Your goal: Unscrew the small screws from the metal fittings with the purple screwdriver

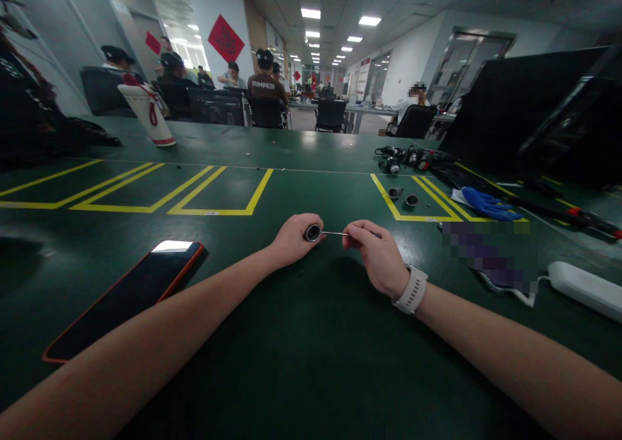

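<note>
Above the near counter, the fingers of the left hand grasp the cup, apparently to steady it; those of the right hand pinch the rod at its right.

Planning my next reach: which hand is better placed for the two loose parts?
Right, probably: the right hand is nearer the loose parts, while the left hand lies farther off and holds a round part. The right holds a thin rod, though, which may need setting down first.
</note>
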